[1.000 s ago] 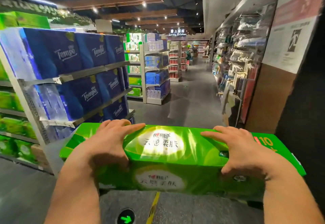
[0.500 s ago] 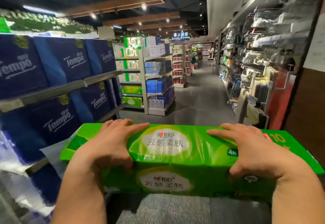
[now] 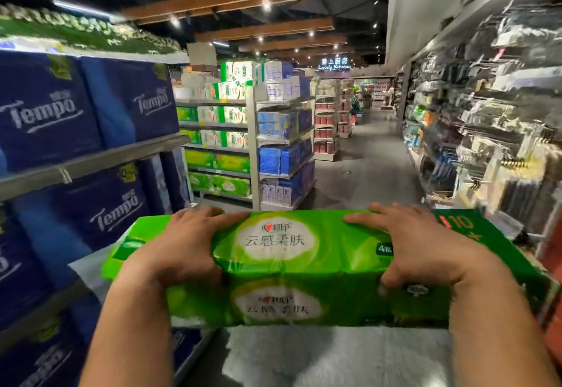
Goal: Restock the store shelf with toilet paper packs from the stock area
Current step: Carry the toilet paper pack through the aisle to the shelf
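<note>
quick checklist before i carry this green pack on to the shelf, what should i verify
1. Left hand grips the green pack: ok.
2. Right hand grips it too: ok.
3. Pack level, wrap intact: ok on the visible faces.
4. Aisle floor ahead free of obstacles: ok as far as visible.
5. Matching green packs on the far shelf: ok.
6. Free slot there: cannot tell.
7. Blue Tempo packs on the left shelf are a different product: not ok for placing here.

Green toilet paper pack [image 3: 304, 268] with white ovals, dark blue Tempo packs [image 3: 60, 113]
</note>
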The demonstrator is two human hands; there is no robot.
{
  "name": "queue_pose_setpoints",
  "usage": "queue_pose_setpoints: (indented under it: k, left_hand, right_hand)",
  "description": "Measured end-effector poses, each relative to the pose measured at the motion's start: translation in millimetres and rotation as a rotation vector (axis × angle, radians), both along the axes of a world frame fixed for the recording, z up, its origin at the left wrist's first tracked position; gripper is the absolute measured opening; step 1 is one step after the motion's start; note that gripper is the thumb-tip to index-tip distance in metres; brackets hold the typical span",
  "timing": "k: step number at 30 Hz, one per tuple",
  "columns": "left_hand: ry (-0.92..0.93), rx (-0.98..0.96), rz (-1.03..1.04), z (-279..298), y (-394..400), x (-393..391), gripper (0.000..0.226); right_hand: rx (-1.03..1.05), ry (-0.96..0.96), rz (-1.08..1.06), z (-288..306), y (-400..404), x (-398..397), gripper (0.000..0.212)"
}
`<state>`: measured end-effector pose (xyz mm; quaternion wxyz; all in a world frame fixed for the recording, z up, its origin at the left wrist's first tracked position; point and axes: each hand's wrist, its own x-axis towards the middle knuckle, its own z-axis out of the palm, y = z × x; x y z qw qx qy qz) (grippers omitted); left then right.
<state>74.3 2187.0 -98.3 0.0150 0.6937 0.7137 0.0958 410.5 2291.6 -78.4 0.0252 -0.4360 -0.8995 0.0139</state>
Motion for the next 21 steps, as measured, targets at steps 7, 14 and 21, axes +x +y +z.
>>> queue_pose_setpoints:
  k: [7, 14, 21]
  left_hand:
    - [0.06, 0.011, 0.001, 12.2, 200.7, -82.0, 0.119]
    - [0.094, 0.025, 0.002, 20.7, 382.5, -149.5, 0.119]
    - [0.132, 0.015, 0.084, -6.8, 560.3, -228.8, 0.118]
  right_hand:
    - [-0.001, 0.032, 0.026, 1.2, 210.2, -84.5, 0.12]
    - [-0.07, 0.092, 0.034, -5.7, 397.7, -159.3, 0.119]
    - [-0.065, 0.037, 0.124, -23.0, 599.8, -248.3, 0.118]
